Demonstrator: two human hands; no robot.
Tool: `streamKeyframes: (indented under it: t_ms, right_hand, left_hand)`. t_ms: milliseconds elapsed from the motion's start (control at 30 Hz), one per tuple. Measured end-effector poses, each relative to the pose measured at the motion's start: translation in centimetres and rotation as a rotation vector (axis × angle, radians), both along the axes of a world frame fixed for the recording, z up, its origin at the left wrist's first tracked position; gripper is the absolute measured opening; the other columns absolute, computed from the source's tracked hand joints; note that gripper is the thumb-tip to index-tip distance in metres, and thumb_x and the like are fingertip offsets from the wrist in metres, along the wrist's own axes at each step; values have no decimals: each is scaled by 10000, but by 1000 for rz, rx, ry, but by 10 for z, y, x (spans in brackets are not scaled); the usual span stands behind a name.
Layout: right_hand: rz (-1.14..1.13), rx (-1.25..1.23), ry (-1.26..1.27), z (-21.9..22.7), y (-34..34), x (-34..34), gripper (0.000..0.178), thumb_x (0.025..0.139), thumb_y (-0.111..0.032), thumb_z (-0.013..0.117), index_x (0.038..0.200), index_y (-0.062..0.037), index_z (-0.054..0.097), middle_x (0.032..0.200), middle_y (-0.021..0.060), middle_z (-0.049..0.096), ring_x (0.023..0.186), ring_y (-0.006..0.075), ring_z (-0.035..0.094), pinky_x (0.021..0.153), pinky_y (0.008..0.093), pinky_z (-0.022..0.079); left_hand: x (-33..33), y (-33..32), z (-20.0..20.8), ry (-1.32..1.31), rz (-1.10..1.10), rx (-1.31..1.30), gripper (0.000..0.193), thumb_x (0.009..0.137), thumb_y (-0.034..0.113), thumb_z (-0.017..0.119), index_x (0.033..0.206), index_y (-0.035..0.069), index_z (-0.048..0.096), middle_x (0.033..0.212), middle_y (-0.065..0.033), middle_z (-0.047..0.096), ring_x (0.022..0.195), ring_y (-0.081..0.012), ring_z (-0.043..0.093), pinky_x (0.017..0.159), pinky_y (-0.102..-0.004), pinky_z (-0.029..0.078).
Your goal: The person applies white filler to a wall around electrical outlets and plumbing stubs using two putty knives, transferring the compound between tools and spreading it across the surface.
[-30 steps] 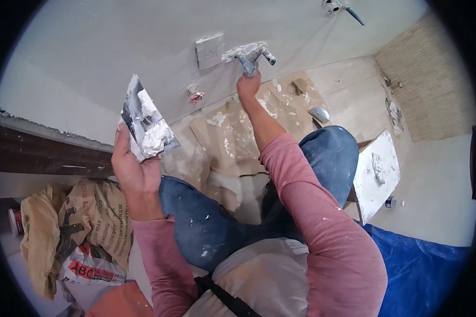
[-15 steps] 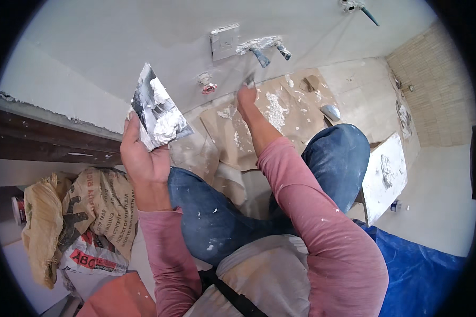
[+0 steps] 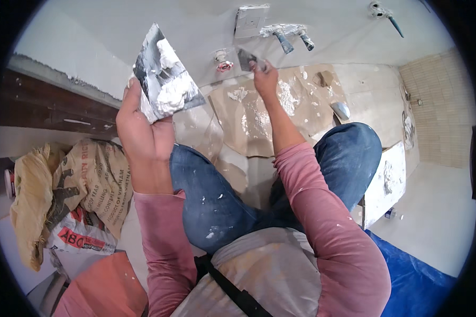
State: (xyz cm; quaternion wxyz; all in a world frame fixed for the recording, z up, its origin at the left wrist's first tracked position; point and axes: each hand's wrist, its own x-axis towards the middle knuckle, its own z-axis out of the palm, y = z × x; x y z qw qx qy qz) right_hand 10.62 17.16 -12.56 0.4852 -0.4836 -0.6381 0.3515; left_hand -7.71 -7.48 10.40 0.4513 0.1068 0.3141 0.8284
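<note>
A metal plate (image 3: pixel 149 79) smeared and heaped with white putty (image 3: pixel 175 94) rests on my left hand (image 3: pixel 145 124), whose thumb clamps its near edge. My right hand (image 3: pixel 265 78) grips a putty knife (image 3: pixel 247 59) with a wide thin blade. Its blade lies at the lower wall (image 3: pixel 206 31), right of a valve with a red handle (image 3: pixel 225 66). Above and right of the blade, two blue pipe stubs (image 3: pixel 283 43) stick out of a patch of white putty. A white wall socket plate (image 3: pixel 251 21) is beside them.
Putty-spotted brown paper (image 3: pixel 238 127) covers the floor by the wall. On the right stand a putty-smeared white board (image 3: pixel 386 185) and a blue tarp (image 3: pixel 407 269). Printed sacks (image 3: pixel 98 185) lie at left under a dark wooden ledge (image 3: pixel 53 105). Another pipe stub (image 3: pixel 395 26) juts out at upper right.
My right hand has turned and moved slightly, so the putty knife's blade now shows broadly against the wall. The view has shifted; the left hand still holds the loaded plate.
</note>
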Motion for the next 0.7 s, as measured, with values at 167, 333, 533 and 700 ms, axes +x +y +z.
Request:
streamKeyframes:
  t_ms: [167, 333, 533, 700]
  right_hand:
    - [91, 97, 38, 36, 28, -2, 194, 910, -165, 725, 1051, -33, 737, 863, 191, 740, 767, 237, 700, 758, 365, 535]
    - [217, 251, -313, 23, 36, -15, 217, 867, -78, 687, 1083, -63, 705, 995, 238, 711, 956, 443, 671, 847, 471, 526]
    - [202, 361, -354, 19, 30, -12, 276, 849, -37, 647, 1123, -58, 673, 974, 214, 696, 968, 431, 638, 861, 513, 503]
    - [40, 449, -449, 40, 17, -20, 187, 865, -66, 637, 1042, -79, 696, 974, 201, 707, 973, 422, 640, 861, 490, 497]
  left_hand:
    - [-5, 0, -2, -42, 15, 10, 315, 1089, 187, 483, 1332, 2, 563, 1246, -106, 673, 1142, -232, 679, 993, -419, 559]
    - [-4, -1, 1, -48, 20, 11, 316, 1089, 187, 485, 1332, 1, 562, 1239, -100, 674, 1117, -230, 686, 978, -411, 564]
    - [-5, 2, 3, -59, 97, -53, 330, 1086, 191, 486, 1335, -12, 561, 1255, -113, 670, 1132, -247, 676, 983, -423, 561]
    - [-6, 1, 9, -79, 162, -84, 339, 1082, 191, 488, 1334, -22, 565, 1267, -130, 665, 1154, -258, 664, 984, -426, 557]
